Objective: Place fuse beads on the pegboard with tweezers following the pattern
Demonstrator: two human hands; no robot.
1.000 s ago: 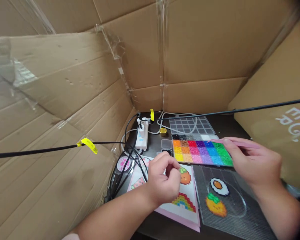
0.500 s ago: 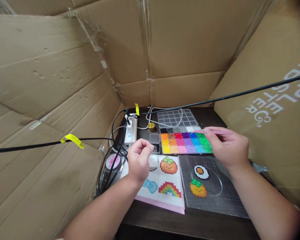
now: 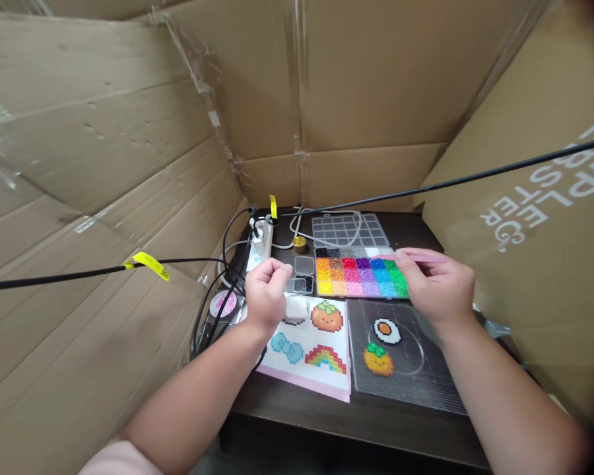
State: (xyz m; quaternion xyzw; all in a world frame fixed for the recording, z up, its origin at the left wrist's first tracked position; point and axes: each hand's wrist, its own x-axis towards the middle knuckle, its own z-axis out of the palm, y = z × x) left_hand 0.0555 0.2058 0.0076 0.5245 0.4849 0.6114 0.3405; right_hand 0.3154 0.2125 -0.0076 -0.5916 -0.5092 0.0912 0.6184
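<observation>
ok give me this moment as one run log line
right hand: holds pink tweezers, tips at bead tray | left hand: curled by pattern sheet | pegboard: egg design, orange fruit design

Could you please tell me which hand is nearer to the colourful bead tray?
Right. The right hand is by the bead tray, at its right end; the left hand is farther off, leftward.

The tweezers (image 3: 433, 259) are coloured pink. The white pattern sheet (image 3: 299, 371) is printed with an orange persimmon (image 3: 327, 319), a pale-blue bow (image 3: 287, 348) and a banded rainbow (image 3: 327, 352). At one o'clock from it, the bead box (image 3: 363, 295) is chequered in black, white, red, purple, blue, green and yellow. At three o'clock, the dark pegboard (image 3: 416, 390) is brightened by a white-and-orange bead egg (image 3: 386, 331) and a green-topped, yellow-orange bead fruit (image 3: 379, 362).
</observation>
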